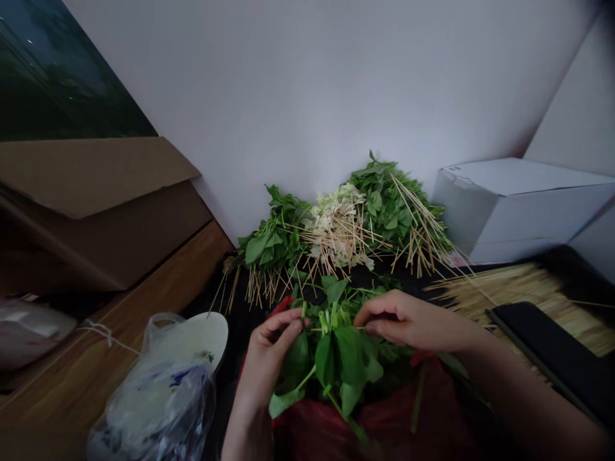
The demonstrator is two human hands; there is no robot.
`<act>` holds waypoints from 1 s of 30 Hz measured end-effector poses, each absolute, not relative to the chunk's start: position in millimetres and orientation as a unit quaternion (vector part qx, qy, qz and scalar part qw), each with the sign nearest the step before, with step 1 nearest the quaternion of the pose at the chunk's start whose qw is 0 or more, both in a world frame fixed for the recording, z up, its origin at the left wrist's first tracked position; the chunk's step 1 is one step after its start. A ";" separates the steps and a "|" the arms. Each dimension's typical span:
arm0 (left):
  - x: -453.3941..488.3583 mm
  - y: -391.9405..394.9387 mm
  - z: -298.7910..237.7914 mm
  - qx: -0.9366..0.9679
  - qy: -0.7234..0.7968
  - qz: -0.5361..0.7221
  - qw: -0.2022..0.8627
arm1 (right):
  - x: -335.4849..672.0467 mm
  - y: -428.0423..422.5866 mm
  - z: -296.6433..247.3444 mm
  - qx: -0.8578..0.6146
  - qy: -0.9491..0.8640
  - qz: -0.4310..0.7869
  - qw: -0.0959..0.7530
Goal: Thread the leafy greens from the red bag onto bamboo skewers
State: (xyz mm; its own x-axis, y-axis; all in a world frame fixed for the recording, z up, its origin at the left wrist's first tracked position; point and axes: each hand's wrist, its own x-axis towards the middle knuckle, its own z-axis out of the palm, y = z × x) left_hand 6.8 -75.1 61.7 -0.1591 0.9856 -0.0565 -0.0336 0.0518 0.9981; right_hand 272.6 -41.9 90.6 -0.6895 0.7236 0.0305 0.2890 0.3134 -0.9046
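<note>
Over a red plastic bag (408, 416), both hands work at a bunch of leafy greens (343, 352) with cut pale-green stems side by side. My right hand (408, 320) pinches a thin bamboo skewer (359, 328) between thumb and fingertips; it runs leftward into the stems. On the other side, my left hand (276, 346) is closed in a pinch at a green stem (304, 310) near the skewer's far end. The leaves hang below the skewer, and loose greens fill the bag's opening behind it.
Piles of skewered greens (273, 246) and pale shredded leaves (334, 221) lie against the wall. Bare bamboo skewers (533, 301) and a black phone-like slab (548, 352) are at right, below a white box (523, 205). A clear plastic bag (158, 403), white bowl (216, 333) and cardboard box (96, 218) stand left.
</note>
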 end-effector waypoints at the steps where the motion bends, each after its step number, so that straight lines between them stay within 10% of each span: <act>1: 6.2 -73.5 60.9 0.445 0.554 0.548 0.440 | 273.0 -42.1 91.3 -0.317 -0.780 0.494 0.217; 30: 10.3 -80.4 69.7 0.445 0.516 0.525 0.509 | 266.7 -43.1 83.7 -0.356 -0.755 0.512 0.202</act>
State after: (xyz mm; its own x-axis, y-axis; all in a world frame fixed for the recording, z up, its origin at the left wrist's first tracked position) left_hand 10.3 -80.4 69.7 -0.0849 0.9947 -0.0585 -0.0754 0.0521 0.9958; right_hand 266.7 -43.1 83.7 -0.6643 0.7451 -0.0590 0.3307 0.2222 -0.9172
